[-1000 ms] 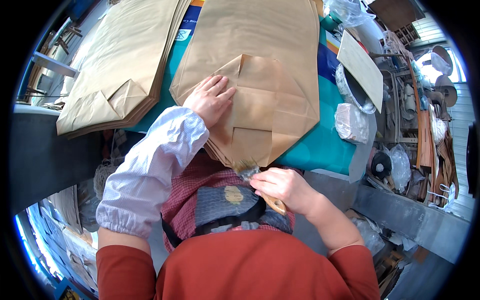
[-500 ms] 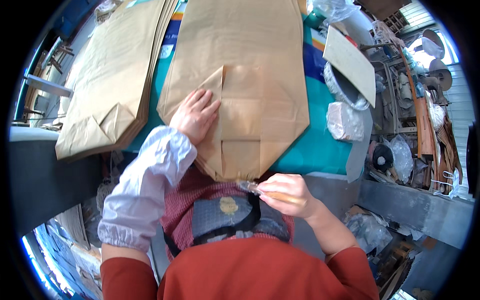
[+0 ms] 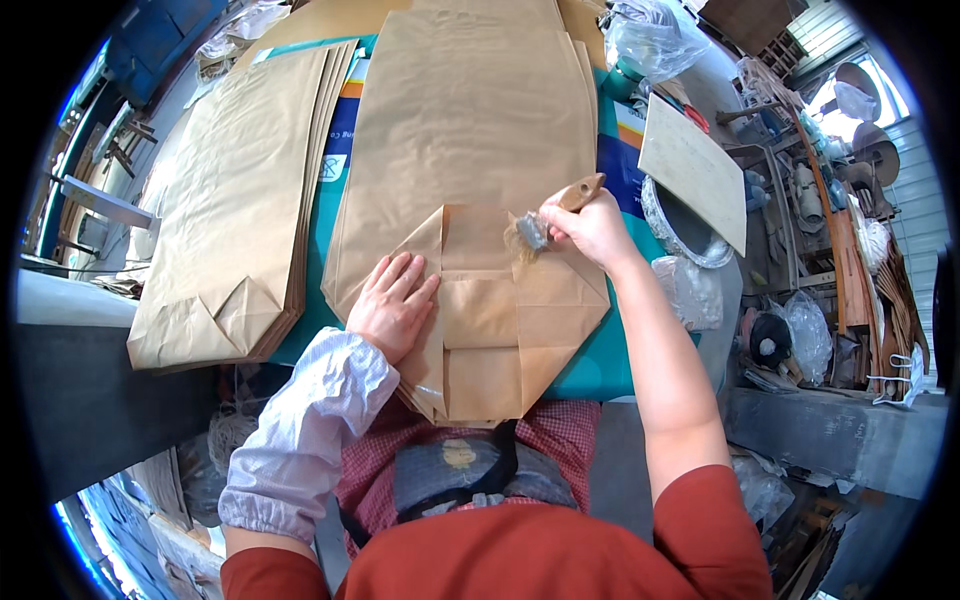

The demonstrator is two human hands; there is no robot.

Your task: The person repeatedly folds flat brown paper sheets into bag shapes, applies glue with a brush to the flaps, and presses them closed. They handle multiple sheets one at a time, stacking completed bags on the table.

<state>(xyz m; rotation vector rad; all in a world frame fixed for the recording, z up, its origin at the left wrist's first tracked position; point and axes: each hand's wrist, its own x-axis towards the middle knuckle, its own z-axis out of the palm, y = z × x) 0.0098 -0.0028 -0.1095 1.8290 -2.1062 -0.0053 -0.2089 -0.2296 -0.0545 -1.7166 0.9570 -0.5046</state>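
Note:
A large brown paper bag (image 3: 460,120) lies on top of a stack in front of me, its bottom end folded into flaps toward my body. My left hand (image 3: 392,308) rests flat on the left flap, fingers stretched out. In my right hand (image 3: 592,232) is a flat paintbrush (image 3: 578,192) with a wooden handle and a metal band. Its bristles touch the paper at the upper right of the folded end. A white sleeve cover (image 3: 310,430) wraps my left forearm; the right forearm is bare.
Another stack of brown paper bags (image 3: 240,200) lies on the left. Both rest on teal sheeting (image 3: 590,375). To the right stands a crusted bucket (image 3: 680,225) partly under a pale board (image 3: 695,170), beside a plastic-wrapped block (image 3: 690,290). Clear plastic bags (image 3: 655,40) lie at the back right.
My right hand has carried the brush from the bag's near edge up to the upper right of the folded end. The left hand stays flat on the left flap. The whole view has shifted slightly.

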